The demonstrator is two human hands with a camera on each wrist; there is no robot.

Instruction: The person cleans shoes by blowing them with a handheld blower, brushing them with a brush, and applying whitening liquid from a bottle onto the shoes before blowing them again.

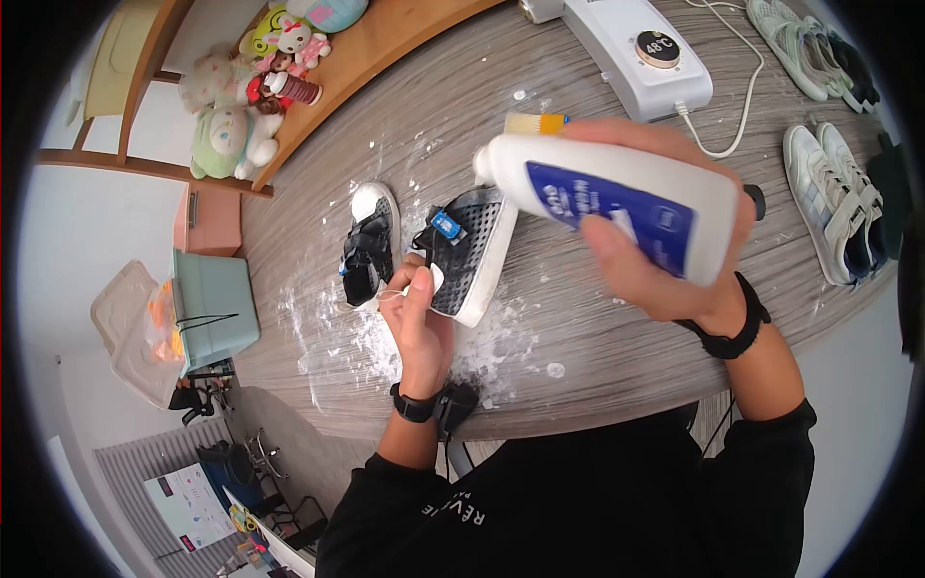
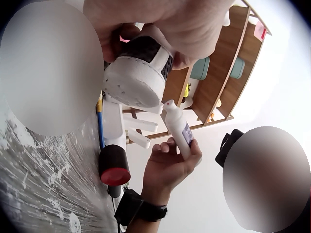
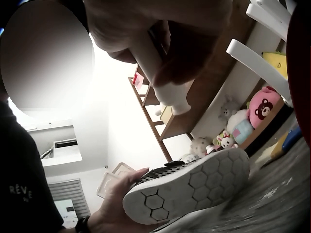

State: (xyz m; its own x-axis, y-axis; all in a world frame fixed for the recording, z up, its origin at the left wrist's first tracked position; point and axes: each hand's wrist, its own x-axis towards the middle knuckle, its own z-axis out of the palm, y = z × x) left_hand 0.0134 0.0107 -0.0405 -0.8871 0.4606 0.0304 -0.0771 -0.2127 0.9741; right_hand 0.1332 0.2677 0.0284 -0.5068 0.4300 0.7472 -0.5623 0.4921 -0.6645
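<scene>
"Taking the held shoe (image 1: 482, 231) as reference, what is to its left?"

"Second shoe (image 1: 370, 236), standing on the table (image 1: 578, 376). Next, left hand (image 1: 418, 323): fingers curled, gripping the held shoe, which is tilted and raised off the table."

"And to its right?"

"Brush (image 1: 536, 123), lying beyond it. Bottle (image 1: 617, 207) tipped, mouth near the held shoe; contact cannot be told. Right hand (image 2: 167, 171): fingers and thumb wrapped around the bottle."

"Farther off?"

"White appliance (image 1: 626, 53) reading 48°C, then pale shoes (image 1: 819, 183), well apart from the held shoe."
</scene>
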